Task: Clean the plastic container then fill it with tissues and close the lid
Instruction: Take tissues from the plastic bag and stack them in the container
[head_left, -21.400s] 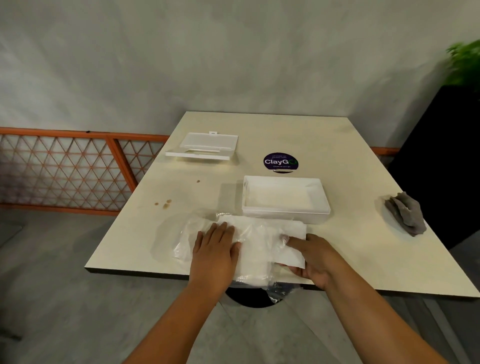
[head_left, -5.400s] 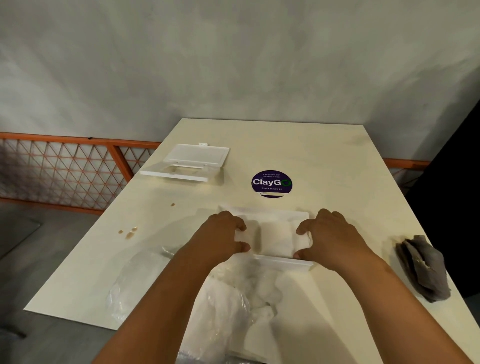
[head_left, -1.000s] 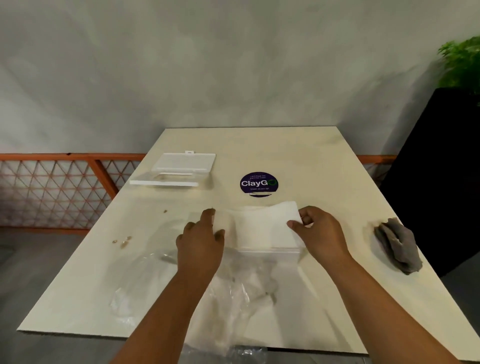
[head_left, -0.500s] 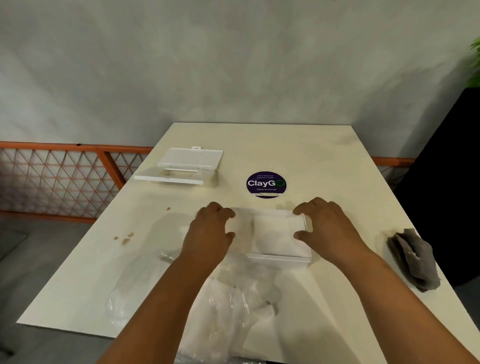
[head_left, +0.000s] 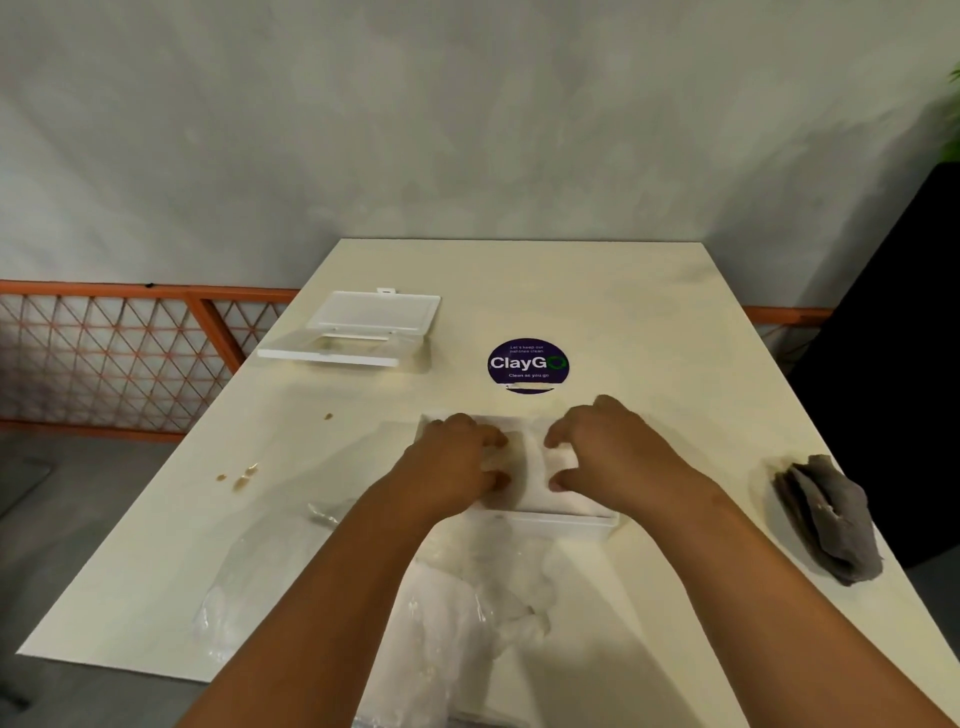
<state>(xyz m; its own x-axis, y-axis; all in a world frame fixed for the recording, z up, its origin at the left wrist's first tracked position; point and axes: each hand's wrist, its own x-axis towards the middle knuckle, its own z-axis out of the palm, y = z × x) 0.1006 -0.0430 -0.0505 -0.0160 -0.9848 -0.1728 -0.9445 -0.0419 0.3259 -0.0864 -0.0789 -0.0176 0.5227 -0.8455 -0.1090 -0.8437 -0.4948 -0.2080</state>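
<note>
The container (head_left: 561, 521), a shallow white plastic tray, sits on the table (head_left: 649, 332) near the middle, closer to the near edge than the far edge. It holds white tissues (head_left: 530, 462). Both hands are over the container's open top. The left hand (head_left: 447, 465) presses down on the left part of the tissues with fingers bent; the right hand (head_left: 608, 457) presses on the right part, fingers bent, thumb toward the near wall. Whether either hand pinches a tissue or only presses cannot be told.

The lid (head_left: 358, 327) lies apart from the container, near the table's left edge toward the far left corner, with 1 flap raised. A clear plastic wrapper (head_left: 452, 613) with more white tissue lies crumpled at the near edge, just beside the container. A grey cloth (head_left: 826, 519) rests at the right edge. A round purple sticker (head_left: 528, 366) marks the table centre. Small brown stains (head_left: 241, 475) sit near the left edge.
</note>
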